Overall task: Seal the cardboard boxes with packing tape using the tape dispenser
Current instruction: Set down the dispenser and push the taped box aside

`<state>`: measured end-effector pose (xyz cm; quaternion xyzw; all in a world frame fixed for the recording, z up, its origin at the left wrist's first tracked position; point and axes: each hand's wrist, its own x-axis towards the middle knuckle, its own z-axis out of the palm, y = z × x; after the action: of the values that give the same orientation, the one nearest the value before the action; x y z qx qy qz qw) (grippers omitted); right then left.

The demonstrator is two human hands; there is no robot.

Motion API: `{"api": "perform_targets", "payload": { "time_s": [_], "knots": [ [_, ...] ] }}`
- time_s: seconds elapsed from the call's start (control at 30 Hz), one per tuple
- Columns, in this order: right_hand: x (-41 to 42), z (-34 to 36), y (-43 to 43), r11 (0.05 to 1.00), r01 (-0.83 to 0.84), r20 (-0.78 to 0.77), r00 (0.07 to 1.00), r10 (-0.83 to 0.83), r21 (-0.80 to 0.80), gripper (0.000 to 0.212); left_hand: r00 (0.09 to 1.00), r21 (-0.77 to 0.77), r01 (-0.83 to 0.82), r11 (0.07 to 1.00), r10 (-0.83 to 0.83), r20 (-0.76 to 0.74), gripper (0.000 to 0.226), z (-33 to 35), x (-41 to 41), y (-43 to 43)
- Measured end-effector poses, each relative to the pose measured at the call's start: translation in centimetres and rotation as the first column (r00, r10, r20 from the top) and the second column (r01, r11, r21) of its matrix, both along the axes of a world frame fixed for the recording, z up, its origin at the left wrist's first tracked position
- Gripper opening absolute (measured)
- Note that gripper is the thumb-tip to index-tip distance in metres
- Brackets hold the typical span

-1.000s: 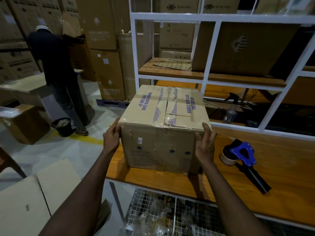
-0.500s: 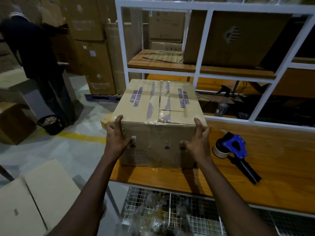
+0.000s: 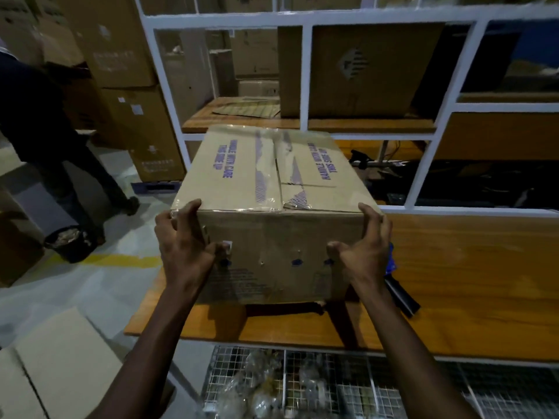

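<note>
Both bare arms are reaching forward. The left hand (image 3: 184, 243) is clasping the near left corner of the brown cardboard box (image 3: 272, 182), with its fingertips hooking over the top edge and its thumb pressing the front face beside a small white label. The right hand (image 3: 363, 252) is gripping the near right corner likewise, fingers curling along the side wall and thumb bearing on the front.

The box, taped along its top seam and printed in blue, is sitting between the two hands over the orange wooden bench top (image 3: 472, 285). A dark band is showing under its near bottom edge, and whether it is clear of the wood cannot be told. The blue-and-black tape dispenser (image 3: 403, 299) is lying on the bench just behind the right hand, mostly hidden.

Half a second ago the dispenser was lying in full view, apart from the box. The box is now appearing nearer the camera, and both hands are still holding the same corners.
</note>
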<state>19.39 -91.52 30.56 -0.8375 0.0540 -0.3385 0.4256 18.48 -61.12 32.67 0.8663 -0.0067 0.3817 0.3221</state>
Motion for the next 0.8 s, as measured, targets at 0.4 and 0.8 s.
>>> {"api": "perform_targets", "payload": {
  "time_s": [0.4, 0.8],
  "knots": [
    [-5.3, 6.4, -21.9, 0.955, 0.285, 0.233, 0.926, -0.296, 0.08, 0.092, 0.926, 0.076, 0.321, 0.944, -0.33, 0.184, 0.098, 9.4, 2.1, -22.9],
    [-16.1, 3.0, -44.7, 0.724, 0.683, 0.121, 0.714, -0.689, 0.095, 0.092, 0.721, -0.034, 0.693, 0.72, -0.693, 0.022, 0.095, 2.9, 4.3, -52.9]
  ]
}}
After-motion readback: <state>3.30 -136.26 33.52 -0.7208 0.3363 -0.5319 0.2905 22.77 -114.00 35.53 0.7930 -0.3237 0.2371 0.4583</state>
